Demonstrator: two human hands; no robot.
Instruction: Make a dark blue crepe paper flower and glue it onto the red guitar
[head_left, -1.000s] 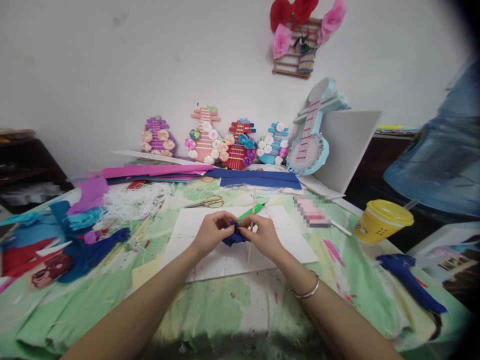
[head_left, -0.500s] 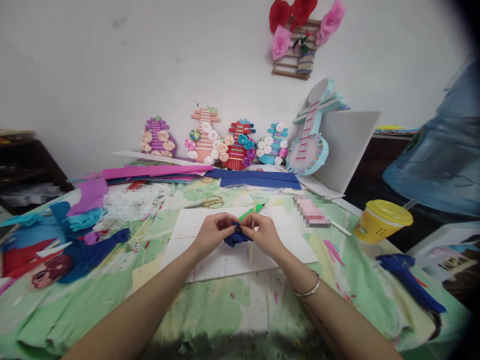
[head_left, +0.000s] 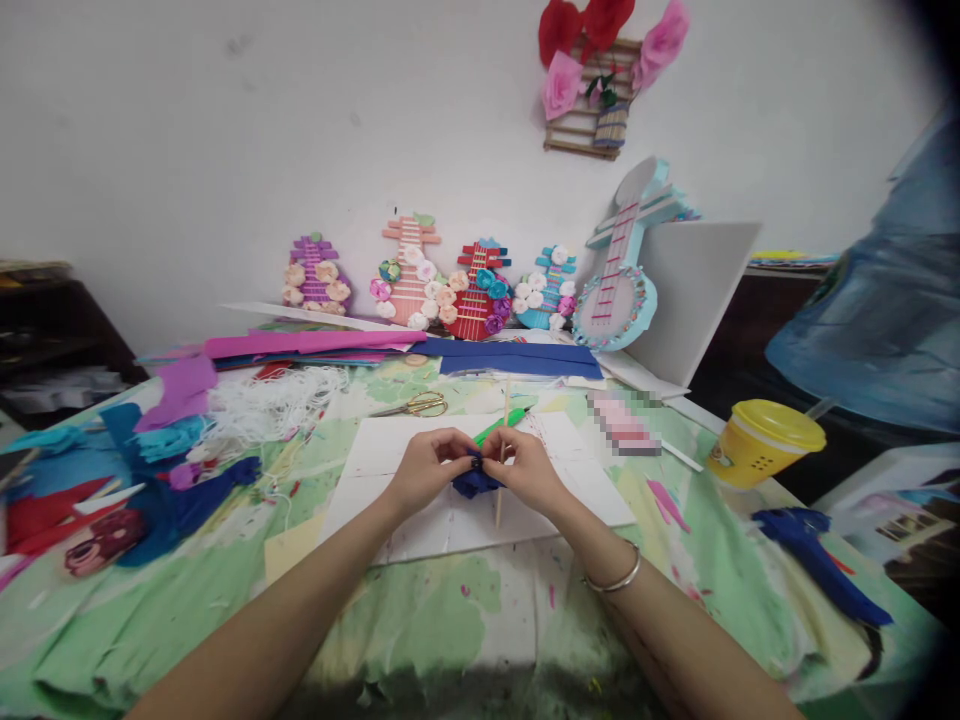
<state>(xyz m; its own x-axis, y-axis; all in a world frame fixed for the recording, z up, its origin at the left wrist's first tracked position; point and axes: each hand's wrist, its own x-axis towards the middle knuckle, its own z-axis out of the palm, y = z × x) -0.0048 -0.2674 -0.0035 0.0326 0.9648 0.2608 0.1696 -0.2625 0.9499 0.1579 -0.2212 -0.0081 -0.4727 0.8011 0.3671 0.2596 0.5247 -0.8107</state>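
So the green-patterned tabletop [head_left: 450, 610] takes up most of the lower frame, with a creased white board [head_left: 577, 500] lying just below center and a yellow lidded cup [head_left: 772, 445] over on the right side. Above the board, the left hand [head_left: 457, 460] and right hand [head_left: 501, 462] nearly meet, thumbs and fingers pinched with barely any gap. A thin wooden stick [head_left: 499, 508] runs almost vertical by the right hand's fingers, can't really tell if they've got it, and the little bunched dark blue paper piece [head_left: 474, 485] is held between both hands' tips, just below mid-frame.
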